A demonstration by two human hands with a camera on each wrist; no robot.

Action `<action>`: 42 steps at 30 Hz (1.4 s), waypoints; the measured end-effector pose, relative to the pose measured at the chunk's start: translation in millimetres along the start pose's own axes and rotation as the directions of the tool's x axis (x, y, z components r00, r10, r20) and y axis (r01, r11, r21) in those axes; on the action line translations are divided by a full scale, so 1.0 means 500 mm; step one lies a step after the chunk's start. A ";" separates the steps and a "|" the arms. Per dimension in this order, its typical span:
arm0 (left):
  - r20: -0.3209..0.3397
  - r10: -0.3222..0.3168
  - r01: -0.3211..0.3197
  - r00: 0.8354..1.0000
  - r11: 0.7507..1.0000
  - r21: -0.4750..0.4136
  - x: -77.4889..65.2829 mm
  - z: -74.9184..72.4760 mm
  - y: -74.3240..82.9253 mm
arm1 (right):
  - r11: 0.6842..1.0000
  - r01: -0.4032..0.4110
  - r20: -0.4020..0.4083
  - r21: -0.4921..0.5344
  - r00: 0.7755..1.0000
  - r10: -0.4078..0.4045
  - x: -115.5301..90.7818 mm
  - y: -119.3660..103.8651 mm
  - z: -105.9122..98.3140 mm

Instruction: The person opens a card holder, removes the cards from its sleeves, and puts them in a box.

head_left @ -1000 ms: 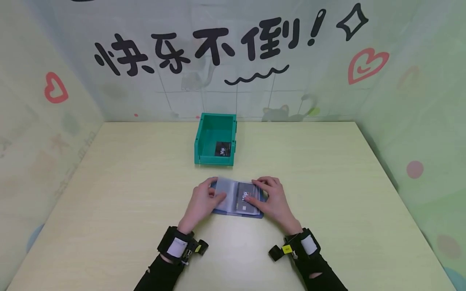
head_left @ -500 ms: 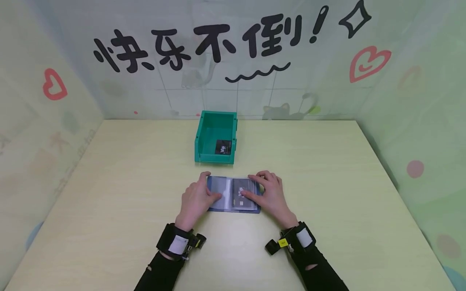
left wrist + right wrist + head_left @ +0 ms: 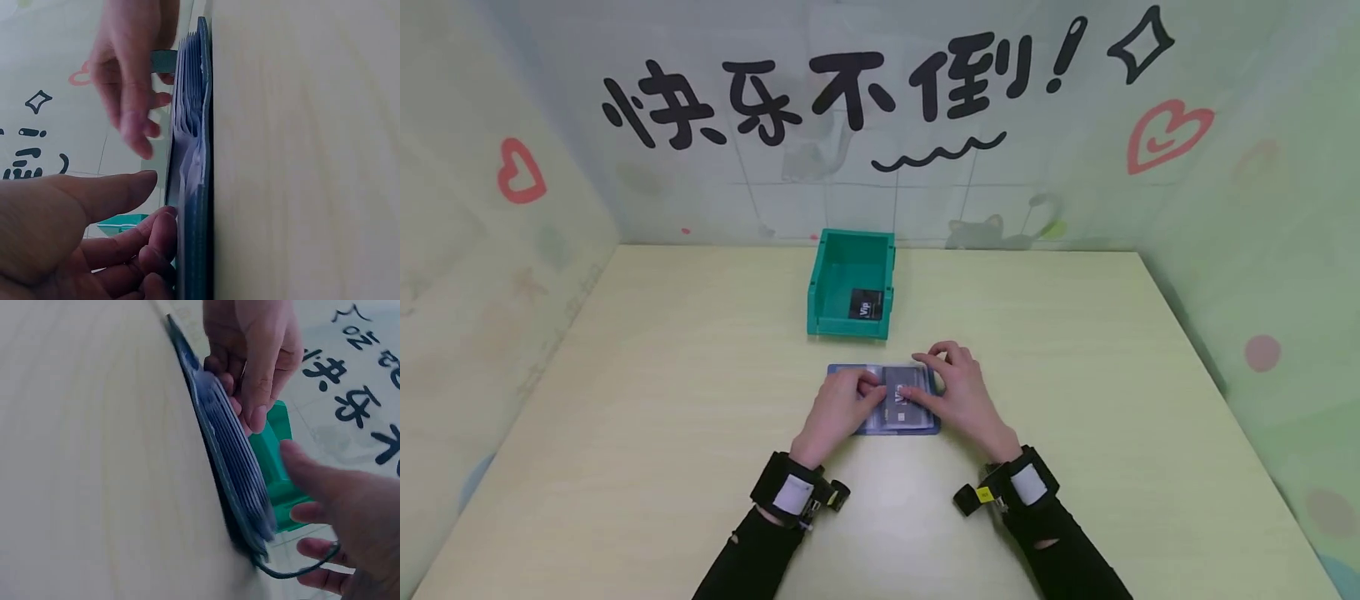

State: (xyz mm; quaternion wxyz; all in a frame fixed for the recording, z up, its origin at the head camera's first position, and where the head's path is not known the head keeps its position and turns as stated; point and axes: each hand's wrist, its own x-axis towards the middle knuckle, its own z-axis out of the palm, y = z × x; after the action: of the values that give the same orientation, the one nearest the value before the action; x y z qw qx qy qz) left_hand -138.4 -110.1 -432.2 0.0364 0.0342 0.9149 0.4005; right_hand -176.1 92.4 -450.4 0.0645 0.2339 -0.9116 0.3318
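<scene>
A blue card holder [image 3: 934, 423] lies spread on the table in the head view, its several clear sleeves [image 3: 189, 81] stacked on the right side. A grey "Vip" card [image 3: 895, 421] shows in the top sleeve. My left hand [image 3: 842, 406] is over the left half, fingers bent at the inner edge of the sleeves, with a gap between thumb and index finger. My right hand [image 3: 961, 398] hovers at the right side, thumb over the card and fingers spread apart. A thin dark strap [image 3: 290, 574] runs from the holder to the right hand's fingers.
Behind the holder stands a green bin [image 3: 847, 326] with a black "Vip" card [image 3: 867, 305] inside. The pale wooden table [image 3: 662, 375] ends at a printed backdrop [image 3: 737, 200], with similar side walls.
My left hand has moved right, from the holder's left edge to its middle. The right hand lifts slightly at the right edge. The holder now lies flat, spread on the table.
</scene>
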 end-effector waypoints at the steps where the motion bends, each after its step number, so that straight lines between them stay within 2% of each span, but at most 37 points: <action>1: -0.004 -0.007 0.007 1.000 1.000 -0.006 0.002 0.001 -0.002 | 1.000 0.023 -0.015 -0.005 1.000 -0.023 0.002 -0.006 -0.008; 4: -0.006 -0.019 0.018 1.000 1.000 -0.019 0.007 0.003 -0.007 | 0.995 0.096 -0.072 0.014 0.993 -0.095 0.010 -0.031 -0.031; 7: -0.002 -0.014 0.014 1.000 0.999 -0.033 0.011 0.004 -0.011 | 0.988 0.131 -0.088 0.075 0.988 -0.125 0.014 -0.060 -0.044; 11: -0.002 0.002 -0.002 1.000 0.999 -0.036 0.013 0.006 -0.012 | 0.984 0.121 -0.094 0.132 0.990 -0.109 0.013 -0.099 -0.038; 14: -0.010 0.002 -0.003 1.000 0.999 -0.037 0.015 0.008 -0.013 | 0.982 0.089 -0.105 0.168 0.992 -0.072 0.016 -0.106 -0.016; 18: -0.005 -0.014 0.014 1.000 0.999 -0.043 0.017 0.010 -0.012 | 0.980 0.022 -0.085 0.199 0.996 -0.006 0.016 -0.065 0.018; 21: 0.009 -0.026 0.026 1.000 0.999 -0.045 0.016 0.011 -0.009 | 0.983 -0.021 -0.057 0.183 0.998 0.032 0.003 -0.023 0.032; 25: 0.014 -0.031 0.031 0.999 0.999 -0.039 0.016 0.008 -0.006 | 0.988 -0.018 -0.030 0.152 0.999 0.022 -0.014 0.013 0.038; 28: 0.022 -0.030 0.031 0.999 0.999 -0.032 0.017 0.005 -0.003 | 0.991 0.001 -0.020 0.137 1.000 0.002 -0.017 0.020 0.038; 32: 0.035 -0.029 0.030 0.999 0.999 -0.037 0.016 0.004 -0.002 | 0.993 -0.013 -0.035 0.116 0.999 0.017 -0.018 0.016 0.038; 39: 0.026 0.004 -0.004 1.000 1.000 -0.012 0.014 0.008 -0.004 | 1.000 -0.002 -0.072 -0.010 0.997 0.001 -0.027 0.015 0.031; 42: 0.033 -0.012 0.012 0.999 1.000 -0.015 0.014 0.007 -0.004 | 1.000 0.001 -0.065 -0.002 0.998 -0.001 -0.029 0.019 0.031</action>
State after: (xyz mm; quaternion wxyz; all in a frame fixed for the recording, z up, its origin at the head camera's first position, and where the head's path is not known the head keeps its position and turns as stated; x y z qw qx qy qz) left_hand -145.2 -108.5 -436.2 0.0541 0.0351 0.9113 0.4067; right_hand -167.1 94.5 -471.7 0.0948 0.2235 -0.9092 0.3382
